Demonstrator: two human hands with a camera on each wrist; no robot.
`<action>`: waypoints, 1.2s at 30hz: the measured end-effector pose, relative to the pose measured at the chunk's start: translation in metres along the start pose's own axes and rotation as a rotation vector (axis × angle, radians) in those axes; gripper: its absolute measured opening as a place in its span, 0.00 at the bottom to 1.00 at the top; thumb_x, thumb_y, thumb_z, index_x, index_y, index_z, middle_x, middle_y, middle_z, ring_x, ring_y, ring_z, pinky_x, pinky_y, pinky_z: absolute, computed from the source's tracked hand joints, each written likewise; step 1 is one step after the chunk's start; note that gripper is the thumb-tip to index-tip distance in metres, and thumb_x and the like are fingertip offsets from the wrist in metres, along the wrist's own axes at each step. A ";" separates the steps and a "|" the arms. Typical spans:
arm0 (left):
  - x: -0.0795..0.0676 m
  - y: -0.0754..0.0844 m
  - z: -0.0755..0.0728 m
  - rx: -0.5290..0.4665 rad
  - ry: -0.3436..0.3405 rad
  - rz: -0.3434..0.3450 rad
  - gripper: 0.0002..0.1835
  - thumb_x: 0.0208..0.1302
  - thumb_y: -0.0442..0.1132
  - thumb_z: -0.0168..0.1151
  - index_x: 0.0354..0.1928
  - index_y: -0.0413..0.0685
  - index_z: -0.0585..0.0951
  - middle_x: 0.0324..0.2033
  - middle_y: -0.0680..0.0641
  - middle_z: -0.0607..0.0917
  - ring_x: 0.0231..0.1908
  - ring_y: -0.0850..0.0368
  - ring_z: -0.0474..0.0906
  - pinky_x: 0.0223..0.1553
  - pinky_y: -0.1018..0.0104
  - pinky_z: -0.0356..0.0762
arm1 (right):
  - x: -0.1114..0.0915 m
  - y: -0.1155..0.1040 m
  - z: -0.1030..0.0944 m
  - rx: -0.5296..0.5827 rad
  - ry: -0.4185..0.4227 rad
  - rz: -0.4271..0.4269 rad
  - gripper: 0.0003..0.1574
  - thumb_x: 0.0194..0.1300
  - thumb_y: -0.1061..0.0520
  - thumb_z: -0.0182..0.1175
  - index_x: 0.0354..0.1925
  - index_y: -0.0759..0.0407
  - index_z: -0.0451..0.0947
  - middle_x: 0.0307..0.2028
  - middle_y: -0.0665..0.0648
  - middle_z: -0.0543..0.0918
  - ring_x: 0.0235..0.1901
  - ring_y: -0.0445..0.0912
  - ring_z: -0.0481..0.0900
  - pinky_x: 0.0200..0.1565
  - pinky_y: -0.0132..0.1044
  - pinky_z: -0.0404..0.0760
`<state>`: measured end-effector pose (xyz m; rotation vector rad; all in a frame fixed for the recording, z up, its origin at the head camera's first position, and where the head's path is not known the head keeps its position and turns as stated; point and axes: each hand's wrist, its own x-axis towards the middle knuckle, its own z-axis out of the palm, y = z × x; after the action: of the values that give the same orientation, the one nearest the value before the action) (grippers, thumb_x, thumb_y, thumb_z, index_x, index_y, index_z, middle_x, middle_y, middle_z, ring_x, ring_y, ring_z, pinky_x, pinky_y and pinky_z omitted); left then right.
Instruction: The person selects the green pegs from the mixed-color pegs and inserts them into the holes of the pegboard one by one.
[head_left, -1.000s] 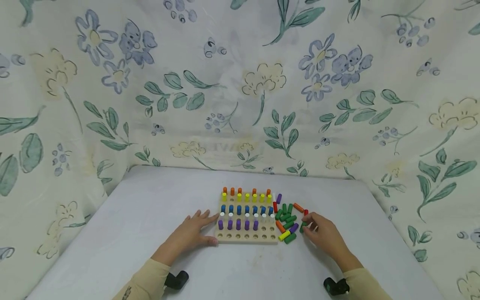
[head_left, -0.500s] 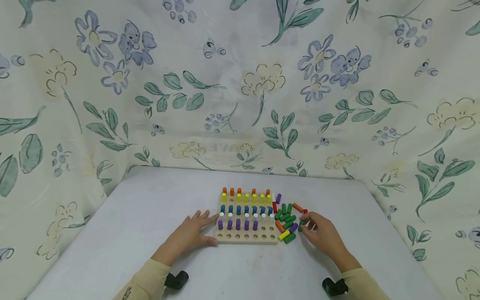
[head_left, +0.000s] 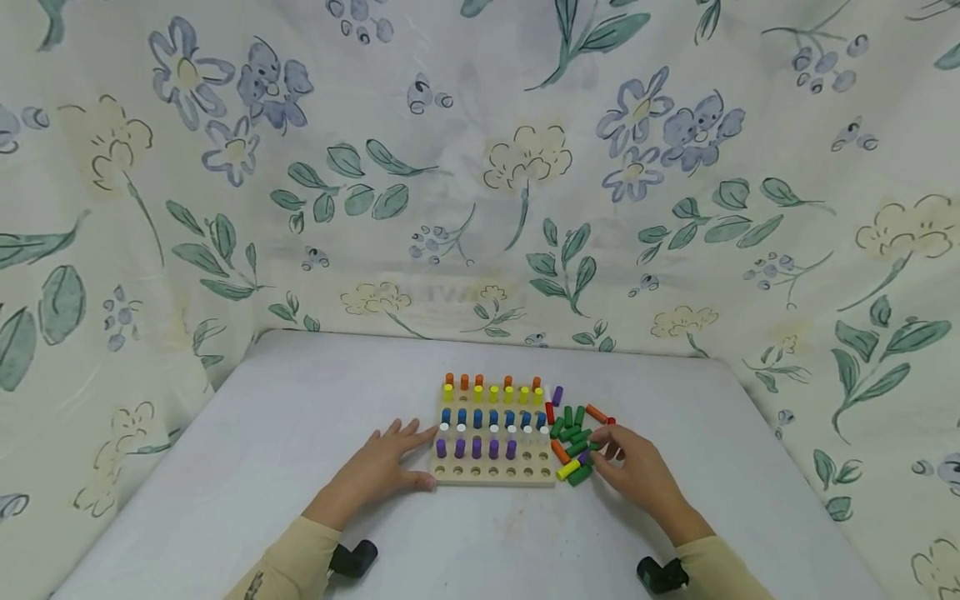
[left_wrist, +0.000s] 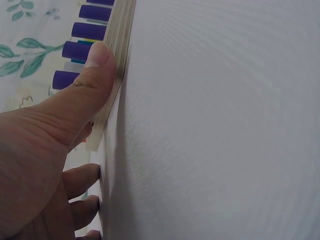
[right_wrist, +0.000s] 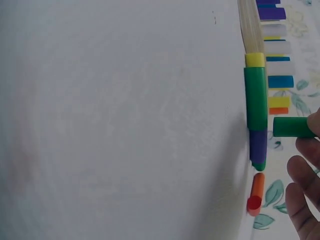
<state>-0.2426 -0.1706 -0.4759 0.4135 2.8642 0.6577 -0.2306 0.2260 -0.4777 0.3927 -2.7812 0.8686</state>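
Note:
A wooden pegboard lies flat on the white table, with upright pegs in orange, yellow, blue, white and purple rows. Its front row holds only bare holes. My left hand rests at the board's left end, fingers spread and fairly straight, the thumb against the front edge. Right of the board, my right hand pinches a green peg between thumb and finger, raised over the loose pegs. Below it lie a green peg, a yellow peg and a purple peg.
Several loose pegs crowd the board's right side, among them an orange peg, a red peg and a purple peg farther back. A flower-patterned cloth hangs behind the white table.
My right hand, with the green peg in its fingertips, has moved left toward the board, over the loose pegs. The held peg has tipped from upright toward level. My left hand stays put.

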 end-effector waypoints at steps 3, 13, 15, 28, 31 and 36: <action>0.000 0.000 0.000 -0.007 -0.003 -0.004 0.49 0.50 0.64 0.75 0.74 0.56 0.71 0.74 0.35 0.66 0.75 0.31 0.51 0.75 0.35 0.44 | 0.000 0.000 0.002 -0.006 0.002 -0.002 0.15 0.62 0.59 0.72 0.47 0.53 0.81 0.36 0.44 0.82 0.37 0.38 0.77 0.43 0.36 0.84; -0.001 0.001 -0.001 -0.004 0.001 0.001 0.49 0.50 0.63 0.75 0.74 0.55 0.71 0.73 0.35 0.66 0.75 0.30 0.52 0.75 0.34 0.45 | -0.001 -0.003 0.005 0.000 0.027 -0.062 0.16 0.61 0.58 0.74 0.46 0.52 0.82 0.34 0.42 0.81 0.35 0.38 0.77 0.41 0.35 0.84; -0.001 0.001 -0.001 -0.005 0.002 0.002 0.48 0.50 0.62 0.75 0.74 0.55 0.71 0.73 0.35 0.66 0.75 0.30 0.52 0.75 0.34 0.45 | -0.001 -0.004 0.005 0.011 0.034 -0.082 0.16 0.60 0.59 0.74 0.46 0.52 0.82 0.34 0.41 0.81 0.35 0.38 0.77 0.41 0.34 0.84; -0.003 0.001 0.000 -0.001 0.017 0.010 0.48 0.51 0.63 0.74 0.73 0.55 0.72 0.73 0.35 0.66 0.75 0.31 0.52 0.75 0.35 0.46 | 0.000 -0.009 0.012 0.020 0.048 -0.168 0.16 0.59 0.59 0.75 0.45 0.52 0.83 0.32 0.38 0.79 0.33 0.34 0.75 0.40 0.33 0.84; -0.003 0.001 0.000 0.000 0.019 0.010 0.48 0.51 0.63 0.74 0.73 0.55 0.72 0.73 0.35 0.66 0.75 0.31 0.52 0.75 0.34 0.46 | 0.001 -0.010 0.013 0.035 0.047 -0.196 0.16 0.59 0.59 0.75 0.45 0.51 0.83 0.32 0.37 0.79 0.33 0.33 0.76 0.39 0.32 0.84; -0.002 0.001 0.000 0.006 0.017 0.008 0.48 0.51 0.63 0.75 0.73 0.55 0.72 0.73 0.35 0.66 0.75 0.31 0.52 0.75 0.34 0.46 | 0.002 -0.015 0.015 0.067 0.031 -0.197 0.15 0.59 0.61 0.74 0.44 0.52 0.83 0.35 0.40 0.82 0.34 0.36 0.80 0.40 0.33 0.85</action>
<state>-0.2404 -0.1703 -0.4754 0.4232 2.8822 0.6578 -0.2293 0.2048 -0.4816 0.6458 -2.6349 0.9133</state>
